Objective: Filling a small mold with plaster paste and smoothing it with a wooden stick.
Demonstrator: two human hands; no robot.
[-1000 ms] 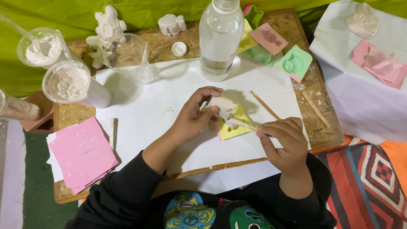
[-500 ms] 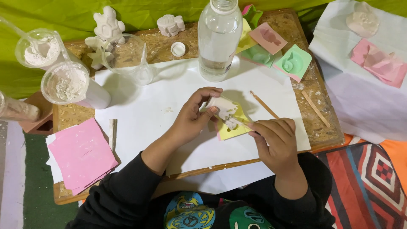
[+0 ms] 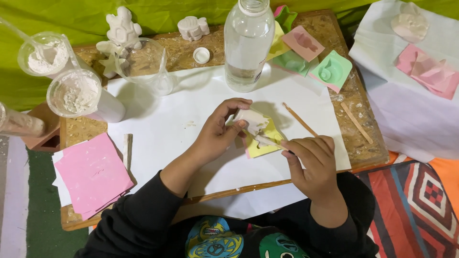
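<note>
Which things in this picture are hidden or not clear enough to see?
Head view only:
- White cast piece: partly hidden by the left hand.
- Yellow mould: its hollow covered by the cast and the right hand.
- Tool in the right hand's grip: hidden by its fingers.
- Jar at left edge: cut off.

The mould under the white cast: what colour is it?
Yellow mould, seen in the head view, under the white cast.

Lighting bright, even, diffuse; soft shadows fall left of the clear bottle [image 3: 248,45] and cups. Focus sharp centrally. Mild glare on white paper [image 3: 191,124].
</note>
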